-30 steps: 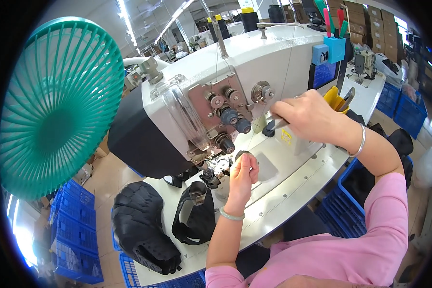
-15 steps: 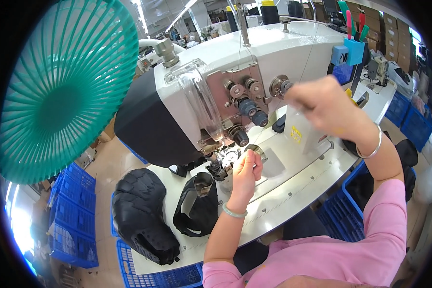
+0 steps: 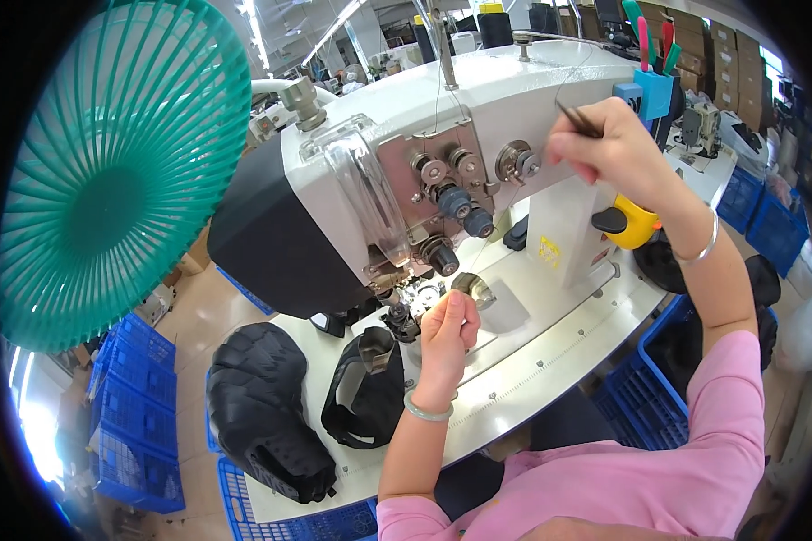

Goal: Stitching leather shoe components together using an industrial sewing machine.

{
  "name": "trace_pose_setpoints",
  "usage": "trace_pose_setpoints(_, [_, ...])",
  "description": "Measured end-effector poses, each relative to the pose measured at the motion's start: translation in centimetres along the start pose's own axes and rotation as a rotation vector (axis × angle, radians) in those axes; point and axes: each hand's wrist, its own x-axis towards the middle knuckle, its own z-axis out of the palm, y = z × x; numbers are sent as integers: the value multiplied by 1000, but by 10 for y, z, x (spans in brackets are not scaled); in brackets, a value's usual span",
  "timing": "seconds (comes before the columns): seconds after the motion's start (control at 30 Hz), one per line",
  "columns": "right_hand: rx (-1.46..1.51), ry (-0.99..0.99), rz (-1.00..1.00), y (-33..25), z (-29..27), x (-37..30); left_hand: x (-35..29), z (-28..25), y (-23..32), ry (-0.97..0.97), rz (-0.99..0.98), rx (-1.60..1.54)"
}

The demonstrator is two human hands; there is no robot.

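Right hand (image 3: 612, 153) is up beside the white, long-armed sewing machine (image 3: 514, 99), fingers clamped on a dark, slim, two-pronged metal tool (image 3: 583, 121); tool sits in front of the machine arm, tips angled up-left, just above and right of a round, silver metal dial (image 3: 517, 164). Left hand (image 3: 447, 329) is low, near the needle area, thumb and fingertips pressed together; cannot tell what, if anything, is pinched there. Just past the left fingertips, on the machine bed, is a shiny, rounded metal part (image 3: 475, 290). Machine's front carries a brownish metal plate (image 3: 401, 169) with silver discs and dark grey knobs (image 3: 454, 202); its left end has a smooth black cover (image 3: 271, 239). White tabletop with a ruled scale (image 3: 568, 356) runs below. On it, left of the left forearm: a looped black fabric piece (image 3: 388, 410), and further left a bulky, ridged black padded piece (image 3: 257, 388). Silver metal bangle (image 3: 708, 239) on the right wrist, pale greenish bangle (image 3: 429, 413) on the left, short pink sleeves (image 3: 731, 379). Behind the right forearm, a yellow holder with a black-handled item (image 3: 639, 230); above, a light-blue box-shaped holder (image 3: 656, 97) with pink, red and green handles. Big green plastic fan (image 3: 108, 207) upper left, blue plastic crates (image 3: 135, 406) stacked below it.
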Motion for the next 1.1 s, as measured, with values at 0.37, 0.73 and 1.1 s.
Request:
trace_pose_setpoints(0.37, [-417, 460, -444, 50, 36, -6, -60, -27, 32, -133, 60, 22])
trace_pose_setpoints(0.73, [-172, 423, -687, 53, 46, -14, -83, -2, 34, -104, 125, -88])
trace_pose_setpoints(1.1, [-179, 424, -488, 69, 63, -5, -94, -1, 11, -2, 260, -74])
